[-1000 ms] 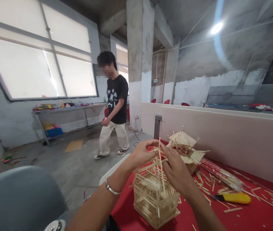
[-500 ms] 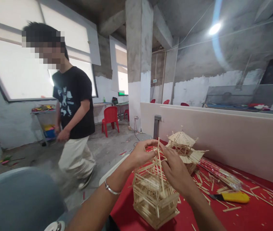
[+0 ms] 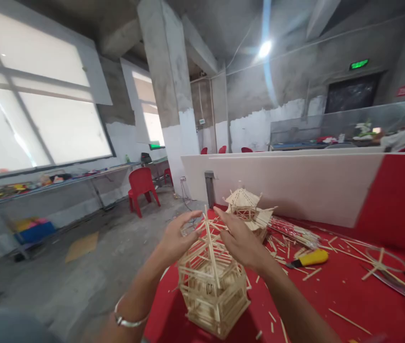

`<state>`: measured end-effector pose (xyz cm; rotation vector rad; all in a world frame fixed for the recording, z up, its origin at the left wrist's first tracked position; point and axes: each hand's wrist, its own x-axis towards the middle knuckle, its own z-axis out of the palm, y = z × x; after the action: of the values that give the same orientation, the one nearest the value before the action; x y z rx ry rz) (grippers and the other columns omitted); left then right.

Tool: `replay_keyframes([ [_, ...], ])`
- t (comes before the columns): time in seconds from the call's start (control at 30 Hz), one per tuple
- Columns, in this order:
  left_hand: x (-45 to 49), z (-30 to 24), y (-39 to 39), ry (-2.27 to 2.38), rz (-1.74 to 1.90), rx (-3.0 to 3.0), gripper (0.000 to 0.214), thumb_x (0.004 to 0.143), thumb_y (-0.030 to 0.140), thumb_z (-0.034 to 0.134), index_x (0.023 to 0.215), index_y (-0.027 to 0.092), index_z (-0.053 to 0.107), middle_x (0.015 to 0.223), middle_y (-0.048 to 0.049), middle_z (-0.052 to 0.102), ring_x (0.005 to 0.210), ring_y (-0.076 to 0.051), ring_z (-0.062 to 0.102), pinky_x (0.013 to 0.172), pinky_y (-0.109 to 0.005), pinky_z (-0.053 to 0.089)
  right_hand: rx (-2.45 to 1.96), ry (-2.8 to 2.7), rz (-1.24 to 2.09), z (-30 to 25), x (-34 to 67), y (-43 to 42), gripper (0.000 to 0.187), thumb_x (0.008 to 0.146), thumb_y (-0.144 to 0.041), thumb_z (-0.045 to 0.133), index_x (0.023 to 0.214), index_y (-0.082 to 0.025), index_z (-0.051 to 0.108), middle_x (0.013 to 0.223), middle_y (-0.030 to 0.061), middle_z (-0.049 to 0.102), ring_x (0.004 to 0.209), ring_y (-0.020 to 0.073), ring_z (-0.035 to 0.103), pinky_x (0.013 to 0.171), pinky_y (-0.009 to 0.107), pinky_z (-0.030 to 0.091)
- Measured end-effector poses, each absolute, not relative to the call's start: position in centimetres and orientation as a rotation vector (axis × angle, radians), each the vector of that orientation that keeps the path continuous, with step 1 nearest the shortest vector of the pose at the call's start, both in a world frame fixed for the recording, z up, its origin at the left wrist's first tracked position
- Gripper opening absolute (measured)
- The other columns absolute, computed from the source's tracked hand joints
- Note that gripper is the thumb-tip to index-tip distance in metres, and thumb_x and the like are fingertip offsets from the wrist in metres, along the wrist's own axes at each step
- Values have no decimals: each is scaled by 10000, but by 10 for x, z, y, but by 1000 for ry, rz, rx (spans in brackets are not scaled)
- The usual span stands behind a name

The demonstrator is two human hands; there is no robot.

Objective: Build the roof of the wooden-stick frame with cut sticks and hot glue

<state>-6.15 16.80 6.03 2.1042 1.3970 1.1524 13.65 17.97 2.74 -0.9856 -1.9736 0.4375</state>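
Observation:
A lattice model built of thin wooden sticks (image 3: 216, 305) stands on the red table in front of me, its slanting roof sticks (image 3: 210, 247) rising to a point. My left hand (image 3: 179, 240) is at the left of the peak, thumb and fingers apart, thumb tip close to the roof sticks. On the other side is my right hand (image 3: 243, 242), index finger stretched towards the peak and thumb apart from it. Neither hand is closed round a stick; whether the fingertips touch the model is hard to tell. Behind it stands a second stick model, a pavilion with a finished-looking roof (image 3: 243, 202).
To the right lie a yellow-handled utility knife (image 3: 311, 258), a plastic-wrapped bundle of sticks (image 3: 293, 231), scissors (image 3: 398, 286) and scattered stick pieces. A pale panel (image 3: 288, 186) borders the table's back. A red chair (image 3: 143, 188) stands on the floor at left.
My view has turned right, and the walking person at left is out of sight. Both hands have spread apart from the model's peak, where they were close together.

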Motion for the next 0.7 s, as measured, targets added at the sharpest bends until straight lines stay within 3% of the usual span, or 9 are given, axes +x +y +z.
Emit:
replay_keyframes([
  [0.27, -80, 39, 144, 1624, 1015, 2258, 526, 769, 333, 652, 1282, 248, 579, 1398, -106, 526, 1309, -286, 462, 1115, -475, 333, -1035, -1935, 527, 12, 153, 213, 488, 894, -226, 370, 1340, -138, 545, 1382, 127, 550, 1285, 234, 509, 1095, 452, 364],
  [0.4, -86, 22, 132, 1759, 1204, 2079, 617, 739, 393, 688, 1317, 255, 524, 1478, -109, 418, 1369, -302, 380, 1113, -501, 329, -1038, -1925, 504, 6, 156, 214, 464, 907, -258, 362, 1302, -154, 581, 1341, 125, 589, 1257, 236, 532, 1069, 449, 390],
  [0.53, -91, -11, 121, 1837, 1476, 1686, 761, 718, 487, 699, 1390, 285, 404, 1557, -109, 271, 1415, -339, 289, 1025, -526, 429, -1052, -1904, 505, 3, 156, 212, 477, 905, -262, 361, 1331, -176, 557, 1322, 110, 606, 1256, 223, 530, 1076, 447, 382],
  [0.7, -92, -53, 116, 1696, 1584, 1417, 791, 780, 513, 646, 1443, 289, 279, 1543, -127, 302, 1424, -307, 291, 1044, -464, 434, -1094, -1888, 526, 5, 154, 211, 493, 894, -260, 368, 1334, -138, 552, 1363, 136, 568, 1296, 228, 491, 1107, 447, 343],
])
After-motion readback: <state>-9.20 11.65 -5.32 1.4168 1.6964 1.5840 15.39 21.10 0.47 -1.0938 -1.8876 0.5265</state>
